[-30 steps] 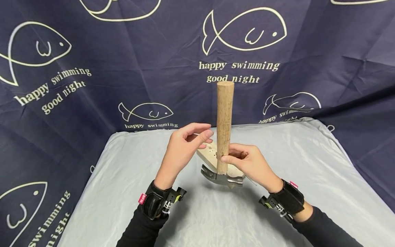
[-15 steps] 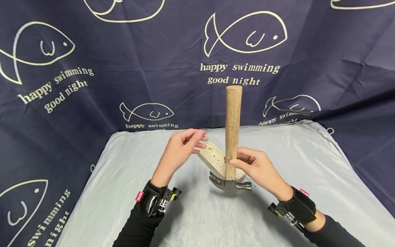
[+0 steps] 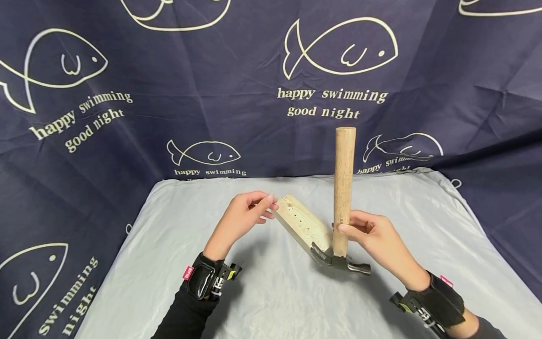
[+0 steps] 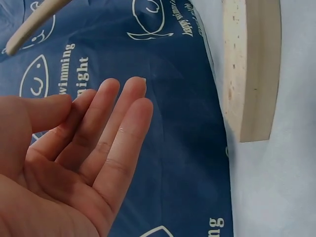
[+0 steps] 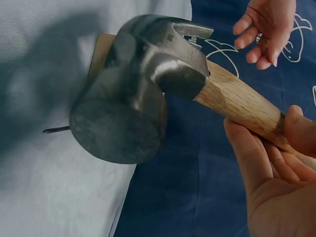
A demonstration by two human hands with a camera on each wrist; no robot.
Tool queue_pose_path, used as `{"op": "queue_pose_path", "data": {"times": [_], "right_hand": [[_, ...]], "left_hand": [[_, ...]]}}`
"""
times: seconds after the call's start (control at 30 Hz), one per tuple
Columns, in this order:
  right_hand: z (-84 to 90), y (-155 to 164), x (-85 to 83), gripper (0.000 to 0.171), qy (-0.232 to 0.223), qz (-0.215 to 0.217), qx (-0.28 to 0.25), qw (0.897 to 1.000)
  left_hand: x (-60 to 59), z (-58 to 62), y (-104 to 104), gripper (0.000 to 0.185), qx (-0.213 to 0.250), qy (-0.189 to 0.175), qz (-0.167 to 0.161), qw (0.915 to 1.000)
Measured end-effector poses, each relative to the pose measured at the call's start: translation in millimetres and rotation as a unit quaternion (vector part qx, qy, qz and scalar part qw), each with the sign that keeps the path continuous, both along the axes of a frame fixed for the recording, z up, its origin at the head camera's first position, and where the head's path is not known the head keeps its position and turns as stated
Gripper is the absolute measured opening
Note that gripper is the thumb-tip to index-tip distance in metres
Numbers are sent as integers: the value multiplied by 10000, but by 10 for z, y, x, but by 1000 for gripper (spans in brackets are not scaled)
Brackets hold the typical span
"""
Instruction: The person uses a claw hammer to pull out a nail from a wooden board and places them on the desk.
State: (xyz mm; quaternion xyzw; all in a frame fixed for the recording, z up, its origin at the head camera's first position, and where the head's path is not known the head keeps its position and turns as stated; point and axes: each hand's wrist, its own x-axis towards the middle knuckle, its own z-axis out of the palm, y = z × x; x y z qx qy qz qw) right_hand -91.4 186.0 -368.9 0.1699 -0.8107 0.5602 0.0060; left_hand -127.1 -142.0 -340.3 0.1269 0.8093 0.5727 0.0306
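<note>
The left hand hovers with relaxed, nearly straight fingers at the far end of the wooden block, grasping nothing. The block lies on the grey cloth. The right hand grips the claw hammer low on its upright handle, head down at the block's near end.

- A navy backdrop is printed with cream fish outlines and lettering.
- A pale grey sheet is spread before the backdrop.
- On the sheet, a light wooden block is dotted with holes.
- A tan handle and dark steel head are shown on the hammer.
</note>
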Motion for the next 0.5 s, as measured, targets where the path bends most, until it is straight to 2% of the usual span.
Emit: {"op": "queue_pose_path", "data": {"times": [0.17, 0.3, 0.4, 0.5], "right_hand": [[-6, 77, 40, 29, -349, 130, -248, 9990], [-23, 145, 56, 30, -499, 111, -143, 9986], [-46, 197, 58, 30, -611, 79, -8, 9981], [-74, 251, 54, 28, -798, 141, 16, 9967]], "left_hand": [[7, -63, -36, 22, -43, -148, 49, 9999], [5, -109, -41, 22, 13, -165, 44, 9999], [0, -152, -34, 20, -14, -95, 61, 9999], [3, -190, -21, 19, -168, 111, 224, 9995]]}}
